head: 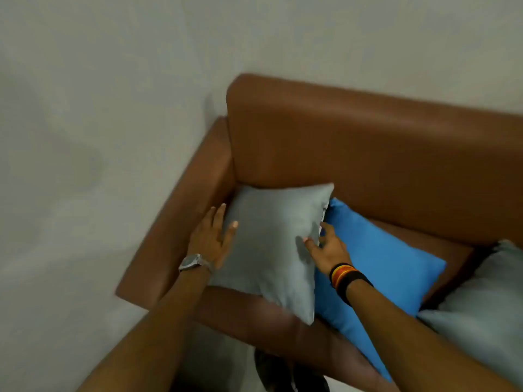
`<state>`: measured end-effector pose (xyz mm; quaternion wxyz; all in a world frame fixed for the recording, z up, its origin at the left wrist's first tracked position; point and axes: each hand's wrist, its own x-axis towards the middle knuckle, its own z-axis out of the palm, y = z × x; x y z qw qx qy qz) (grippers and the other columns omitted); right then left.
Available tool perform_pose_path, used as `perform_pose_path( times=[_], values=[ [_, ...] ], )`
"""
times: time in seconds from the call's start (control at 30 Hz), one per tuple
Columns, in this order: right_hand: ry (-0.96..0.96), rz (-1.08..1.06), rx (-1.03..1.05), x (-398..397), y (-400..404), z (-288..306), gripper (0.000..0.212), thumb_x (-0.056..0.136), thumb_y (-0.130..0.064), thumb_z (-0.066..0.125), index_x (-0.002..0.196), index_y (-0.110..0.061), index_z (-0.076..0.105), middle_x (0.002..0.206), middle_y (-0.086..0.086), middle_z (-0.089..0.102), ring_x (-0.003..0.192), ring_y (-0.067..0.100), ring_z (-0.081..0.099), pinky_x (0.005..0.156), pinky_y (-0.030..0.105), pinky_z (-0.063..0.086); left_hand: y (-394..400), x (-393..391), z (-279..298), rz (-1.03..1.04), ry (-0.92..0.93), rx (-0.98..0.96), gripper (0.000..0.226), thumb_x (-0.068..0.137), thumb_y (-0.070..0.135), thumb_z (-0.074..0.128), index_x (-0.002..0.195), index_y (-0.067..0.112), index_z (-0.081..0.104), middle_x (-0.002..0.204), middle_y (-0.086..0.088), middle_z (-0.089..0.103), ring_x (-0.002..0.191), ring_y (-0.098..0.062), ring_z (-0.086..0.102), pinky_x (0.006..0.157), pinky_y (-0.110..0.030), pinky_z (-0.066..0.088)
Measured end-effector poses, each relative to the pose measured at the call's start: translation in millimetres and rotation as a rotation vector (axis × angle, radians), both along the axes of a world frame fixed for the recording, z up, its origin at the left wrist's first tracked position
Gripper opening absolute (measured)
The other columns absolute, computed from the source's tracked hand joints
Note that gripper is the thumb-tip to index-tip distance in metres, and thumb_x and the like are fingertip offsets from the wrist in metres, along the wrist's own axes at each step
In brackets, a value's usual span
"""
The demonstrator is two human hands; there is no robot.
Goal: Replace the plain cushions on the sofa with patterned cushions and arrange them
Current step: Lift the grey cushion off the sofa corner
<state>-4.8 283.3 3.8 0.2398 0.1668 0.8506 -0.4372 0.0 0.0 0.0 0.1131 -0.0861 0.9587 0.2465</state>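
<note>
A plain grey cushion (pixel 271 244) leans in the left corner of the brown leather sofa (pixel 368 154). My left hand (pixel 212 239), a watch on its wrist, lies flat against the cushion's left edge with fingers spread. My right hand (pixel 325 247), with bands on its wrist, pinches the cushion's right edge between thumb and fingers. A plain blue cushion (pixel 382 267) lies flat on the seat just right of it, partly under the grey one. A second grey cushion (pixel 486 304) sits at the right edge of the view.
The sofa's left armrest (pixel 181 219) stands close to a pale wall (pixel 99 123). Something dark (pixel 283 369) shows on the floor below the seat's front edge, too blurred to identify.
</note>
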Motion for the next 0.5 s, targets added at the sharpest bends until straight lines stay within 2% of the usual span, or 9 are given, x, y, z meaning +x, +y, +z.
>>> perform_pose_path(
  times=[0.17,0.27,0.33,0.4,0.5],
  values=[
    [-0.076,-0.087,-0.049,9.1,-24.1,-78.9,0.083,0.106,-0.050,0.058,0.172,-0.028,0.013,0.170,0.017,0.032,0.150,0.042,0.045,0.121,0.049,0.038,-30.1,-13.2,-99.9,0.131,-0.280,0.077,0.079,0.103,0.073,0.026,0.169,0.030,0.020,0.169,-0.011,0.037,0.148,-0.037,0.044,0.119,-0.049,0.037],
    [-0.044,-0.084,-0.002,7.9,-29.5,-103.0,0.081,0.108,-0.053,0.049,0.172,-0.034,0.002,0.171,0.016,0.027,0.146,0.045,0.048,0.119,0.050,0.040,-30.4,-20.0,-134.7,0.206,-0.422,0.178,0.090,0.094,0.087,0.020,0.169,0.040,0.010,0.172,-0.007,0.032,0.151,-0.036,0.040,0.124,-0.052,0.031],
    [-0.033,-0.060,0.021,5.0,-28.6,-114.6,0.081,0.108,-0.054,0.047,0.172,-0.037,0.000,0.172,0.014,0.028,0.143,0.043,0.051,0.116,0.049,0.042,-29.5,-21.9,-148.6,0.320,-0.446,0.292,0.090,0.091,0.090,0.023,0.168,0.045,0.009,0.173,-0.004,0.030,0.154,-0.036,0.037,0.125,-0.053,0.028],
    [-0.006,-0.072,-0.009,2.9,-24.8,-117.2,0.081,0.107,-0.055,0.051,0.172,-0.039,0.004,0.171,0.010,0.032,0.144,0.039,0.051,0.117,0.048,0.041,-26.5,-19.3,-144.5,0.398,-0.439,0.378,0.091,0.089,0.091,0.030,0.167,0.047,0.013,0.174,0.000,0.029,0.155,-0.033,0.035,0.125,-0.052,0.027],
    [0.013,-0.193,-0.177,-7.5,-9.6,-101.1,0.077,0.103,-0.053,0.062,0.168,-0.038,0.026,0.165,-0.002,0.044,0.144,0.023,0.051,0.123,0.044,0.041,-30.6,-25.0,-114.4,0.389,-0.437,0.488,0.089,0.088,0.091,0.038,0.164,0.045,0.030,0.169,0.008,0.035,0.154,-0.024,0.036,0.126,-0.046,0.025]
  ],
)
